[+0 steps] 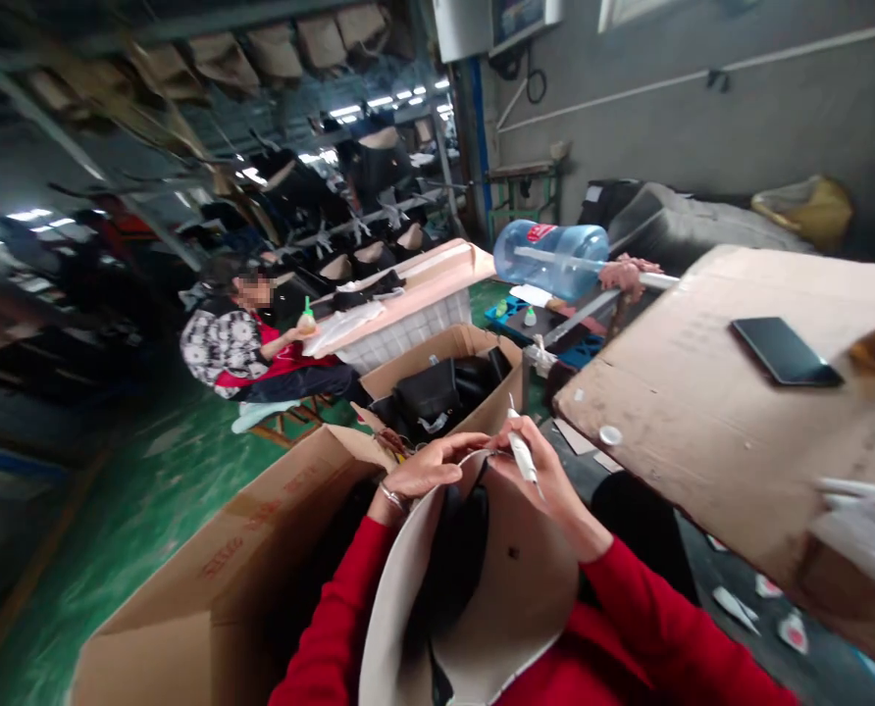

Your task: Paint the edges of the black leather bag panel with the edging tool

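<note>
Beige shoe upper [511, 588] curves near the lap; left hand [427, 471] pinches its far edge, right hand [547, 476] fingers grip a white pen [520, 446].

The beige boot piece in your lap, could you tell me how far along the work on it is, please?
Done: hard to tell; no finished mark or seam shows. In hand: the left hand pinches the top edge of the beige boot piece, while the right hand holds a white pen-like tool at that edge. Left: more dark pieces fill the open cardboard box ahead.
</note>
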A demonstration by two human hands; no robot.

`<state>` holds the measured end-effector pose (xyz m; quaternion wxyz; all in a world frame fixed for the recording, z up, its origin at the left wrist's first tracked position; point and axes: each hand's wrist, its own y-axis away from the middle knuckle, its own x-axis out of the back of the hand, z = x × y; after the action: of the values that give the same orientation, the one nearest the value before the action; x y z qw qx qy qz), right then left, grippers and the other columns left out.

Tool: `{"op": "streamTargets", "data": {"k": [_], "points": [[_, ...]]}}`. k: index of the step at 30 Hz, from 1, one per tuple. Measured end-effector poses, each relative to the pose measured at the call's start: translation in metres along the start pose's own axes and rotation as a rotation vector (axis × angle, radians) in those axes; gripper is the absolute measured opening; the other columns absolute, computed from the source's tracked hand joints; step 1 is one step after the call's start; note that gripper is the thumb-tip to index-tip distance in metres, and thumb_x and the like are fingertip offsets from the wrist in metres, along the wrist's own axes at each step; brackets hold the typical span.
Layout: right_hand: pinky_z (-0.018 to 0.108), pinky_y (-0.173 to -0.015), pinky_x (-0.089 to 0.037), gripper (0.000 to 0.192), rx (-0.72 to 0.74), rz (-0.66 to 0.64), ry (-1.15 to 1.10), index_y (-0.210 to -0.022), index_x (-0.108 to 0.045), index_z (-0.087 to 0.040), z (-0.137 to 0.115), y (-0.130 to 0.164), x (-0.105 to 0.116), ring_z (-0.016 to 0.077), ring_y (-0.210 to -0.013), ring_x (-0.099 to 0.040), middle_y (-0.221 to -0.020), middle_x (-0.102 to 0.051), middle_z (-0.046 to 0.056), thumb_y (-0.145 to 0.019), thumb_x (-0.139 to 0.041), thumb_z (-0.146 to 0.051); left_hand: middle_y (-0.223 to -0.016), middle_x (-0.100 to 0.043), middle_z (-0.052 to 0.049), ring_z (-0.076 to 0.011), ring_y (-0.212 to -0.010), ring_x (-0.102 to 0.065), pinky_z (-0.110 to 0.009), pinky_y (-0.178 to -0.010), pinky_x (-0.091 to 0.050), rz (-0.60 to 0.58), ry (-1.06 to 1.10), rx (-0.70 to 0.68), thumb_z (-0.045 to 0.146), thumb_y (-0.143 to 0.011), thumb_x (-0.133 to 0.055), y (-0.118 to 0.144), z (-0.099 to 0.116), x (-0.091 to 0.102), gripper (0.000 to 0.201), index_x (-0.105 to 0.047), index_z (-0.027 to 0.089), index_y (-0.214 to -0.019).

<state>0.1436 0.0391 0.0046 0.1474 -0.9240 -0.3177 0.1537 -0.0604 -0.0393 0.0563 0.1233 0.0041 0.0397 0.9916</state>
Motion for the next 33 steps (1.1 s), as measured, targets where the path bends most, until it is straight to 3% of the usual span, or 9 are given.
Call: {"op": "streamTargets", "data": {"k": [2,5,11,16,18,21,23,26,33], "points": [[0.031,-0.079,-0.051,0.032,-0.011,0.006,0.013,-0.101,-0.05,-0.024,-0.003,-0.002,0.001,0.0201,-0.085,-0.062,-0.096,-0.064,0.002,-0.09,-0.077,-0.036,-0.152,-0.055,-0.019,-0.0419,-0.144,-0.045,-0.052,-0.121,-0.029,-0.028,-0.035,0.011,0.073,-0.065,-0.082,-0.001,0.005,0.004,0.098,-0.062,0.016,-0.142],[0.03,-0.079,-0.05,0.031,-0.002,0.006,-0.004,-0.1,-0.05,-0.023,-0.004,-0.002,0.001,0.0195,-0.087,-0.063,-0.097,-0.063,0.002,-0.09,-0.077,-0.033,-0.15,-0.057,-0.022,-0.044,-0.141,-0.048,-0.051,-0.118,-0.034,-0.029,-0.03,0.055,0.078,-0.064,-0.078,0.002,0.004,0.004,0.104,-0.061,0.012,-0.143],[0.031,-0.078,-0.053,0.038,-0.026,0.027,-0.132,-0.103,-0.048,-0.024,0.014,-0.002,0.003,0.0194,-0.087,-0.065,-0.093,-0.061,0.0,-0.087,-0.08,-0.036,-0.141,-0.064,-0.024,-0.0431,-0.133,-0.057,-0.049,-0.112,-0.043,0.206,0.128,0.072,0.08,-0.078,-0.065,0.009,-0.008,-0.011,0.092,-0.067,0.009,-0.136],[0.034,-0.082,-0.054,0.04,-0.046,0.037,-0.112,-0.105,-0.047,-0.024,0.016,-0.007,0.009,0.0203,-0.088,-0.066,-0.094,-0.066,0.001,-0.087,-0.08,-0.037,-0.152,-0.056,-0.02,-0.0427,-0.141,-0.049,-0.049,-0.116,-0.039,0.025,0.018,0.071,0.069,-0.061,-0.086,-0.007,-0.014,-0.003,0.104,-0.059,0.015,-0.145],[0.035,-0.083,-0.054,0.042,-0.059,0.042,-0.093,-0.105,-0.046,-0.024,0.014,-0.008,0.01,0.021,-0.088,-0.066,-0.093,-0.067,0.001,-0.087,-0.08,-0.04,-0.155,-0.053,-0.017,-0.0403,-0.143,-0.047,-0.048,-0.118,-0.036,0.02,-0.104,0.05,0.061,-0.06,-0.091,-0.016,-0.018,-0.003,0.103,-0.057,0.019,-0.147],[0.035,-0.081,-0.054,0.044,-0.076,0.04,-0.112,-0.103,-0.046,-0.024,0.013,-0.008,0.009,0.0207,-0.087,-0.066,-0.093,-0.066,0.001,-0.085,-0.082,-0.042,-0.136,-0.069,-0.012,-0.0359,-0.129,-0.059,-0.043,-0.111,-0.043,0.145,-0.253,0.082,0.044,-0.058,-0.095,-0.026,-0.024,-0.01,0.087,-0.065,0.02,-0.136],[0.032,-0.078,-0.054,0.044,-0.066,0.033,-0.146,-0.104,-0.047,-0.024,0.015,-0.007,0.008,0.0192,-0.085,-0.065,-0.093,-0.063,0.0,-0.086,-0.084,-0.04,-0.109,-0.078,-0.008,-0.0302,-0.105,-0.068,-0.037,-0.096,-0.049,0.215,-0.252,0.13,0.039,-0.063,-0.093,-0.031,-0.028,-0.016,0.06,-0.075,0.016,-0.115],[0.029,-0.072,-0.052,0.042,-0.031,-0.001,-0.139,-0.105,-0.047,-0.024,0.021,-0.004,0.009,0.018,-0.084,-0.063,-0.094,-0.06,0.0,-0.088,-0.083,-0.039,-0.078,-0.073,-0.002,-0.0202,-0.077,-0.065,-0.028,-0.076,-0.046,0.24,-0.185,0.18,0.039,-0.068,-0.089,-0.033,-0.033,-0.019,0.033,-0.077,0.013,-0.085],[0.028,-0.07,-0.052,0.032,0.034,0.035,0.112,-0.104,-0.053,-0.023,0.022,0.001,0.018,0.0163,-0.078,-0.061,-0.096,-0.064,0.002,-0.097,-0.073,-0.047,-0.077,-0.072,-0.003,-0.018,-0.073,-0.061,-0.027,-0.071,-0.044,0.331,-0.099,0.168,0.041,-0.071,-0.087,-0.036,-0.041,-0.024,0.031,-0.08,0.012,-0.084]]}}
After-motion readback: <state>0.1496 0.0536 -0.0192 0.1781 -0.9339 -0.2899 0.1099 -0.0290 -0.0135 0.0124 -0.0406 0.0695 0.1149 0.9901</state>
